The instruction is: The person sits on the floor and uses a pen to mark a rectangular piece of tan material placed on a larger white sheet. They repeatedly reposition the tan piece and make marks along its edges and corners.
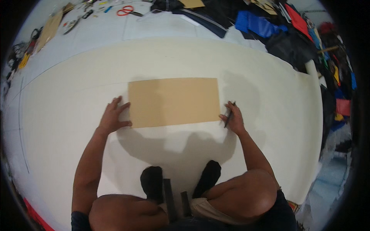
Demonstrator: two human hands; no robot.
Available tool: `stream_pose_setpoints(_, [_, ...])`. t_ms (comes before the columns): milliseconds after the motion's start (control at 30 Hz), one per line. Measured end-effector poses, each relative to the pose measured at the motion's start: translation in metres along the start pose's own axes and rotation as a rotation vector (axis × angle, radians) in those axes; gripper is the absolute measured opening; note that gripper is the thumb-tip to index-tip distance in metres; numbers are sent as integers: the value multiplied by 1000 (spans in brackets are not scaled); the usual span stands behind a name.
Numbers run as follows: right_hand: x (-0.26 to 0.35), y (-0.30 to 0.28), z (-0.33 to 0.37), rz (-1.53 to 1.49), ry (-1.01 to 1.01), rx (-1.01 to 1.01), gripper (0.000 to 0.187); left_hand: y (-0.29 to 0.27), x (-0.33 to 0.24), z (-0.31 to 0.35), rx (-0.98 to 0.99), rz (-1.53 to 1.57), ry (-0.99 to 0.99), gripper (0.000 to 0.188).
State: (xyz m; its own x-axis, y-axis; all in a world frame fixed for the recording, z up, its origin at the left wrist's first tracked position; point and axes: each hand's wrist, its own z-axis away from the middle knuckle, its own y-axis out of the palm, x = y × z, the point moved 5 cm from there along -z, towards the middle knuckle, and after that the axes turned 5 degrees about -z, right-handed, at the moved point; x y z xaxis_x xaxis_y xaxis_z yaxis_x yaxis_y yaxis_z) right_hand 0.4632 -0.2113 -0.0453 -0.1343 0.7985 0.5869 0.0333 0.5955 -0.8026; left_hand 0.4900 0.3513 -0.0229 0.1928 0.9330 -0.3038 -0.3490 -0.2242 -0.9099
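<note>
Two bare hands work at either end of a tan cardboard rectangle (173, 102) that lies flat on a wide cream sheet (77, 100) spread over the floor.

Far left, along the sheet's edge, a strip of brown cardboard (49, 29) lies among small tools on the pale floor (100, 32).

The left hand (113, 117) rests palm down with its fingers spread, released and gripping nothing; it lies on the cream sheet, its thumb and forefinger touching the rectangle's lower left corner.

The rectangle lies lengthwise across the middle of the sheet, just ahead of the person's knees. Below it, two feet in black socks (152, 183) stand on the sheet, between the bare knees.

At the top, above the sheet, red-handled scissors (125, 10) lie on the floor, well apart from both hands.

The right hand (233, 117) is closed around a dark pen (229, 114), which is tilted with its tip down at the rectangle's lower right corner; the fingertips touch the cardboard's edge there.

Far right, a heap of fabric pieces (266, 25) in blue, black and red runs along the sheet's edge and down the right side.
</note>
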Motion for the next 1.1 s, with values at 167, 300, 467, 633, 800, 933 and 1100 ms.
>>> stream_pose_setpoints(167, [7,-4,5,-18,76,2,64,-7,-9,0,61,-9,-24,93])
stream_pose_setpoints(300, [10,-7,5,-10,51,-4,65,-10,-11,1,54,-9,-16,92])
stream_pose_setpoints(467, [17,-8,4,0,73,1,63,-8,-10,0,70,-6,-35,93])
stream_pose_setpoints(633, [16,-9,6,-13,69,-5,60,-2,-6,1,49,9,-4,92])
stream_pose_setpoints(800, [11,-6,3,3,55,2,61,-6,-6,2,27,21,11,92])
stream_pose_setpoints(933, [12,-6,3,0,24,-15,61,-2,-1,1,23,34,20,91])
stream_pose_setpoints(1100, [0,2,8,0,-19,-30,61,-3,-1,2,14,4,35,91])
